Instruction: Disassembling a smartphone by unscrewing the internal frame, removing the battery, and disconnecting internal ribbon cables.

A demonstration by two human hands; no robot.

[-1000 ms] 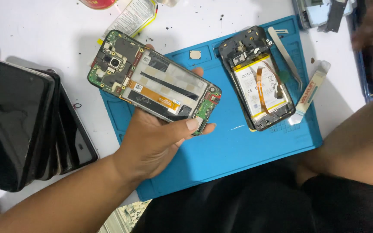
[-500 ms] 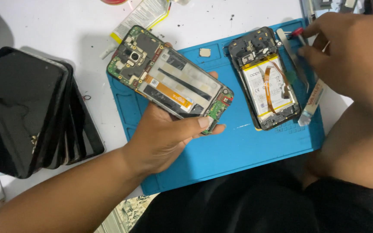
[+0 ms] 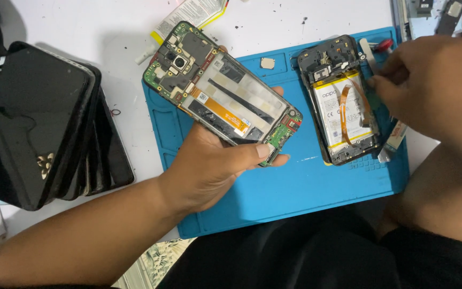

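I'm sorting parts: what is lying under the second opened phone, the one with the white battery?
The second opened phone lies on the blue mat. The right hand covers its right edge, hiding the tools there.

A white worktop (image 3: 81, 21), lightly speckled with dark specks, filled the scene under even, soft light that threw faint shadows. A blue rubber work mat (image 3: 316, 187) with moulded compartments along its top edge lay across the middle of it. At the left, a fanned stack of glossy black panels (image 3: 44, 123) rested on the surface, its top sheet catching a dull reflection. A white and yellow packet (image 3: 188, 13) lay at the upper edge, just beyond the mat. Small dark components (image 3: 429, 8) sat in the upper right corner. No walls, floor or windows showed.
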